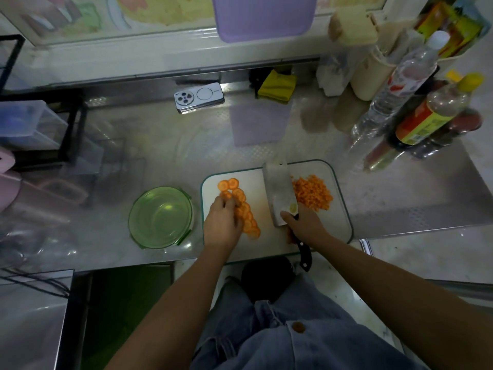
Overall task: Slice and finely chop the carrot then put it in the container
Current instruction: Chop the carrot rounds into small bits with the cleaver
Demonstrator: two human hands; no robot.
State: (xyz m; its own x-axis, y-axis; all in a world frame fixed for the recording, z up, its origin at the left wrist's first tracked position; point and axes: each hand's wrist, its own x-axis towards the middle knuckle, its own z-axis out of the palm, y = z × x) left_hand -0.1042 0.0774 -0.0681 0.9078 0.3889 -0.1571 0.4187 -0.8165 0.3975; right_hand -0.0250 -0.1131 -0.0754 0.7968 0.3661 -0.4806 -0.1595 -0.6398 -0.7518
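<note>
A white cutting board lies on the steel counter. A row of round carrot slices runs down its left side. A pile of finely chopped carrot sits on its right side. My left hand rests on the slices, its fingers curled over a few of them. My right hand grips the black handle of a cleaver, whose broad blade lies between the slices and the chopped pile. A green round container stands empty just left of the board.
A phone and a yellow cloth lie at the back of the counter. Bottles and jars crowd the back right. A purple board leans on the wall. A black rack with plastic boxes stands at left.
</note>
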